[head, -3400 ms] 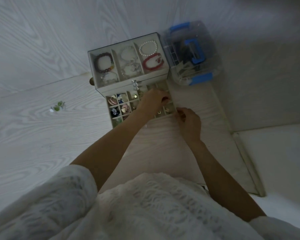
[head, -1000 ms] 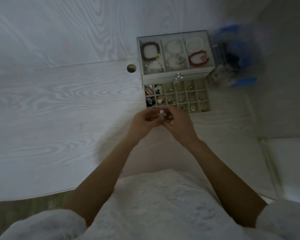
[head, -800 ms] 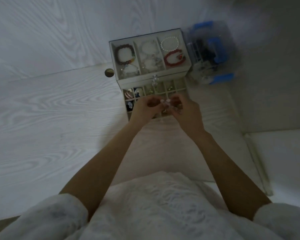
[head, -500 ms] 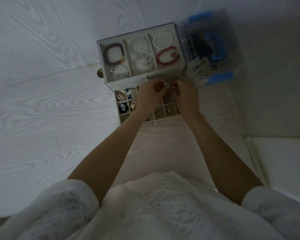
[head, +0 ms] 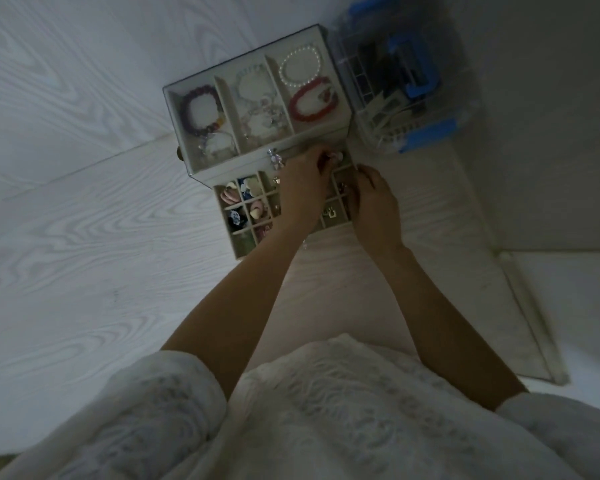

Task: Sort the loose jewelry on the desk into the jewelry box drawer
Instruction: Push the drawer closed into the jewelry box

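Head view, steeply down, perhaps near

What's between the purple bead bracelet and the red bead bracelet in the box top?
Head view: the middle compartment, holding pale bead bracelets, separates purple bracelet from red bracelet.

Bare left hand [head: 305,188] and right hand [head: 374,206], no rings or watch showing in the dim light. Forearms bare up to short, wide sleeves: left sleeve [head: 160,410], right sleeve [head: 561,431]. White top [head: 343,410] of soft, lace-like fabric with a raised wavy pattern, loosely draped across the lower frame. Fingernails too dim and small to judge.
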